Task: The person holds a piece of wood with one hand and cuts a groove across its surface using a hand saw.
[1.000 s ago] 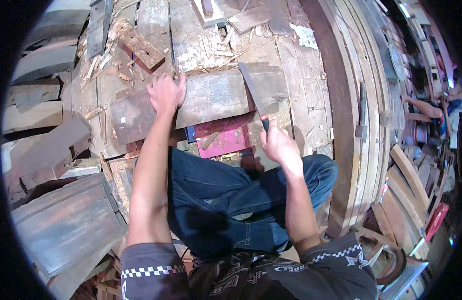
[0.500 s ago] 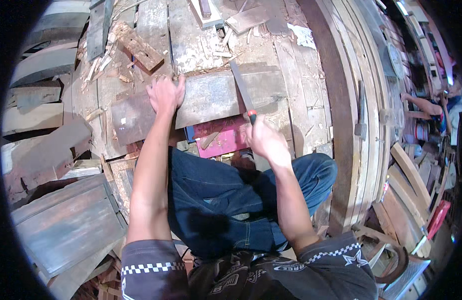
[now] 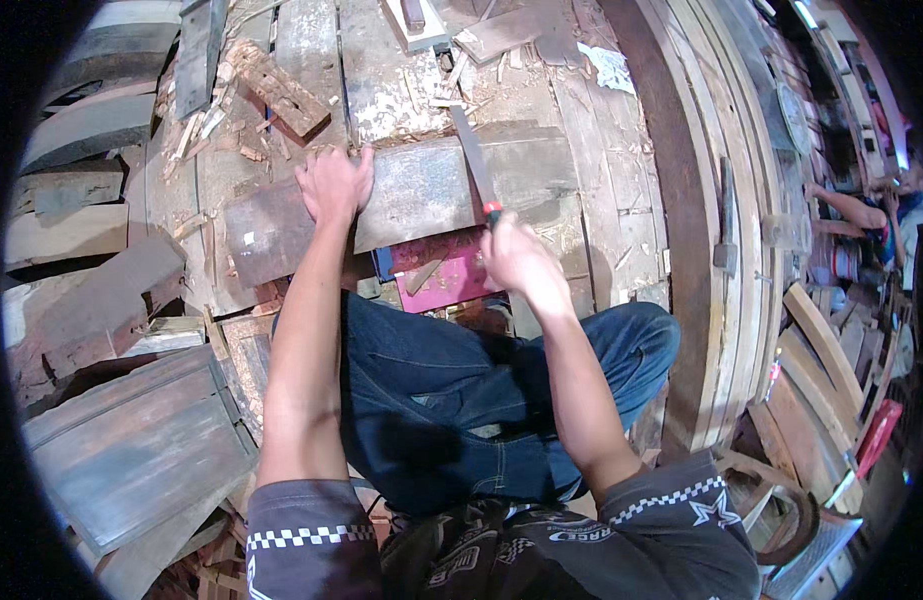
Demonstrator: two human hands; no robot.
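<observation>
A long weathered wooden board (image 3: pixel 411 192) lies crosswise in front of my crossed legs. My left hand (image 3: pixel 333 185) grips it left of the middle, its fingers reaching over the far edge. In my right hand (image 3: pixel 521 260) is the handle of a handsaw, fingers closed round it. The saw (image 3: pixel 471 155) has a narrow grey blade and a red-and-dark handle; its blade slants across the board's right part, tip beyond the far edge. Whether the teeth sit in a cut cannot be made out. Under the near edge lies a pink flat piece (image 3: pixel 446 283) with a wood chip on it.
A rough notched wood block (image 3: pixel 279 95) lies among shavings beyond my left hand. Thick beams (image 3: pixel 681 200) run along the right, with a hammer-like tool (image 3: pixel 724 225) on them. Stacked planks (image 3: pixel 76 225) stand at left. Another person (image 3: pixel 871 215) is at far right.
My right hand and the saw have moved slightly away from me and to the left along the blade's line. The left hand stays on the board.
</observation>
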